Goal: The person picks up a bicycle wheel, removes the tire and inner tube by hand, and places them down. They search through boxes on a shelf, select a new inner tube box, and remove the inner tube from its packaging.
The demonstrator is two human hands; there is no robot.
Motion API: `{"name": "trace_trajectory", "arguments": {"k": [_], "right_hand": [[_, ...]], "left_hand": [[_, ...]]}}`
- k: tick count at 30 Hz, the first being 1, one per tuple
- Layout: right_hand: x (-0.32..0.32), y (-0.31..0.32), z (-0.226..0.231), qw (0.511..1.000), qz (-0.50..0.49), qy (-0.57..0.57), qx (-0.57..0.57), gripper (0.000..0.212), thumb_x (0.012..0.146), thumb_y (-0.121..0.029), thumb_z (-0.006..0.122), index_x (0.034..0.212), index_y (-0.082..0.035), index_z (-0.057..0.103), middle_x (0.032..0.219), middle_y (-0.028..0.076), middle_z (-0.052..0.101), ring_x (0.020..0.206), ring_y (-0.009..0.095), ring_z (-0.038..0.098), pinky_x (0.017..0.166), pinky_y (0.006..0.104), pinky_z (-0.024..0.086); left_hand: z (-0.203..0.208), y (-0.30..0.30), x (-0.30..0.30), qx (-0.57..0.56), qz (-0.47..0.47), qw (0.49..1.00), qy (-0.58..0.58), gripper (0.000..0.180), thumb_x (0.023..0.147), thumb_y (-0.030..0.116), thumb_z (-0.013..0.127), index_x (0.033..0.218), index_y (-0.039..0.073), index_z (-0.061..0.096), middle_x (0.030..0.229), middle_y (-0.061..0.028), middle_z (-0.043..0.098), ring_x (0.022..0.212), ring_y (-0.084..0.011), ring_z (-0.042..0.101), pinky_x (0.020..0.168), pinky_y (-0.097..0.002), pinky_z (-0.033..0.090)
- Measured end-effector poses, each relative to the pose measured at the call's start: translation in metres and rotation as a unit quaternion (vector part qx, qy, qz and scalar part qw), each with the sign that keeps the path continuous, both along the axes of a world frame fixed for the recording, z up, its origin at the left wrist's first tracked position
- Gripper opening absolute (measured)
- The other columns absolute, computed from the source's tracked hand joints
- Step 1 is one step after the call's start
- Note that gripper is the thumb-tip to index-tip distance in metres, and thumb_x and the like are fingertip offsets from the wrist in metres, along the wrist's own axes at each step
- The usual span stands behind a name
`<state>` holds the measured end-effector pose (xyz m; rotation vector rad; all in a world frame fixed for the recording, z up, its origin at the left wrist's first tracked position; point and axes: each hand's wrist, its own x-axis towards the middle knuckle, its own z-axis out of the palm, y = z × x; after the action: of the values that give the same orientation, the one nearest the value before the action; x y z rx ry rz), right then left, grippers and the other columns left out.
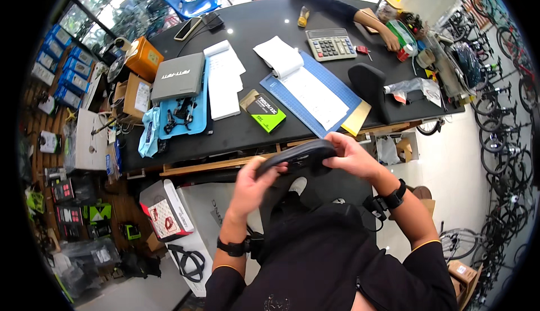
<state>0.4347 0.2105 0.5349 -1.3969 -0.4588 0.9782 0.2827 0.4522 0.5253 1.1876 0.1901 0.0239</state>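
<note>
A black bicycle saddle (300, 154) is held up in front of my body, just off the near edge of the desk. My left hand (251, 183) grips its left end, thumb and fingers closed on it. At the wider right end, my right hand (350, 156) pinches it between thumb and fingers. On the desk beyond the saddle lies a green and black box (264, 112). A blue cutting mat (343, 89) with papers is farther to the right, and a black curved object (368, 89) stands beside it.
The black desk (242, 27) carries a calculator (331, 45), a blue tray (194, 118) of bike parts and a grey box (179, 77). Across it, another person's hand (389, 39) reaches near a red can (404, 52). Boxes lie at lower left; bicycles (495, 136) line the right.
</note>
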Motion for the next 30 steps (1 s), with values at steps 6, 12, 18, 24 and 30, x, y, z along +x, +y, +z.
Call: {"name": "trace_trajectory", "arguments": {"k": [6, 12, 18, 24, 30], "right_hand": [[-0.005, -0.081, -0.020, 0.947, 0.020, -0.264, -0.183, 0.033, 0.070, -0.006, 0.076, 0.096, 0.001, 0.057, 0.082, 0.007, 0.062, 0.077, 0.015, 0.058, 0.073, 0.0305, 0.049], [-0.016, -0.174, -0.044, 0.939, -0.119, -0.233, -0.223, 0.032, 0.068, 0.000, 0.071, 0.096, -0.003, 0.057, 0.085, 0.001, 0.059, 0.080, 0.012, 0.056, 0.076, 0.0275, 0.048], [-0.026, -0.198, 0.003, 0.956, -0.167, -0.107, -0.218, 0.034, 0.071, 0.002, 0.071, 0.099, -0.003, 0.053, 0.088, 0.000, 0.060, 0.080, 0.008, 0.055, 0.073, 0.0242, 0.046], [-0.031, -0.229, 0.010, 0.947, -0.274, -0.049, -0.158, 0.029, 0.075, 0.005, 0.069, 0.099, -0.004, 0.053, 0.085, -0.001, 0.061, 0.076, 0.005, 0.057, 0.069, 0.0210, 0.046], [-0.045, -0.248, 0.021, 0.923, -0.361, -0.016, -0.133, 0.023, 0.082, -0.004, 0.070, 0.099, -0.005, 0.054, 0.082, -0.002, 0.062, 0.068, 0.005, 0.057, 0.063, 0.0201, 0.047]], "left_hand": [[0.014, 0.045, 0.028, 0.030, 0.106, 0.991, -0.076, 0.010, 0.098, 0.009, 0.060, 0.105, 0.002, 0.058, 0.088, -0.0062, 0.066, 0.081, -0.0128, 0.061, 0.077, -0.0263, 0.050], [0.021, 0.097, 0.046, -0.100, 0.211, 0.969, -0.080, 0.010, 0.099, 0.010, 0.058, 0.103, 0.001, 0.058, 0.086, -0.0058, 0.061, 0.078, -0.0148, 0.056, 0.073, -0.0297, 0.048], [0.015, 0.159, 0.053, -0.092, 0.213, 0.965, -0.124, 0.018, 0.102, 0.018, 0.056, 0.100, 0.001, 0.060, 0.088, -0.0055, 0.061, 0.081, -0.0148, 0.056, 0.075, -0.0289, 0.046], [0.010, 0.297, 0.047, -0.205, 0.377, 0.884, -0.188, 0.018, 0.100, 0.016, 0.055, 0.090, 0.001, 0.058, 0.080, -0.0049, 0.055, 0.075, -0.0181, 0.052, 0.075, -0.0357, 0.045], [0.046, 0.343, 0.005, -0.103, 0.319, 0.873, -0.353, 0.024, 0.099, 0.021, 0.048, 0.093, 0.000, 0.058, 0.088, -0.0090, 0.059, 0.076, -0.0228, 0.053, 0.080, -0.0388, 0.046]]}}
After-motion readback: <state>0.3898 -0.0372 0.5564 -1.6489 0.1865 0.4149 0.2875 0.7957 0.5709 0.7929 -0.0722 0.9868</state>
